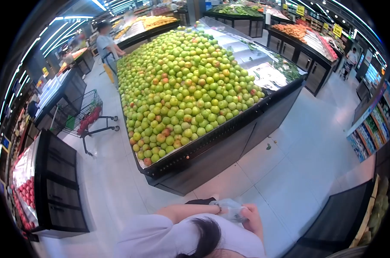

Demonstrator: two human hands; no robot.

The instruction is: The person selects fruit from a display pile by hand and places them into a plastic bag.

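Note:
A thin clear plastic bag (233, 213) is held low in front of my body. The fingers of my right hand (252, 218) are closed on its right side. My left hand (221, 209) is at the bag's left side, mostly covered by the film, so its fingers are hidden. Something black (200, 201) shows just beyond my left forearm; its kind is unclear. Ahead of both hands, and apart from them, stands a black-edged display stand (221, 144) heaped with green and reddish round fruit (182, 86).
A shopping cart (89, 114) stands left of the stand. Another person (106, 43) is at its far left side. A bin of red fruit (26, 193) is at left, a dark display (337, 215) at lower right. Leaf scraps (269, 146) lie on the floor.

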